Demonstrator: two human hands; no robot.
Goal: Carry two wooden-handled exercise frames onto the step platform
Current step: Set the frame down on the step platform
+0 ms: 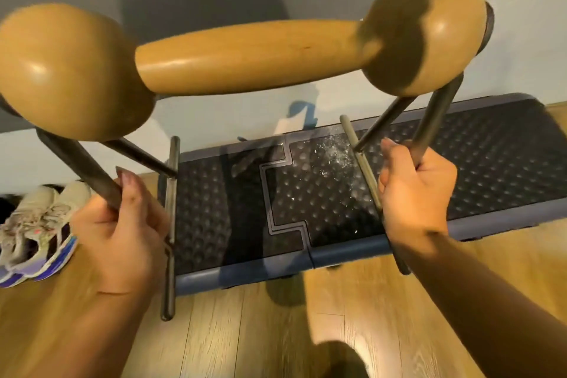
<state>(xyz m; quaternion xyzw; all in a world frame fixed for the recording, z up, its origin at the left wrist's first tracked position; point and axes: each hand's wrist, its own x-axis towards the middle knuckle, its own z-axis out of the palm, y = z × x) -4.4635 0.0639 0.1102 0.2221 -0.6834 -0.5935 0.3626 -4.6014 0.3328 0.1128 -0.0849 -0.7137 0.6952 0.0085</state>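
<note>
One exercise frame (245,55) fills the upper view: a thick pale wooden handle with a round knob at each end, on dark metal legs ending in two base bars. It hangs in the air, close to the camera, above the step platform (491,163), a dark studded deck with a blue rim. My left hand (122,224) grips the near left leg. My right hand (417,190) grips the near right leg. White specks lie on the middle of the deck. A second frame is not in view.
A pair of pale sneakers (36,230) with purple soles lies on the wooden floor at the left. The platform stands against a light wall (521,24). Wooden floor (245,331) stretches below my hands.
</note>
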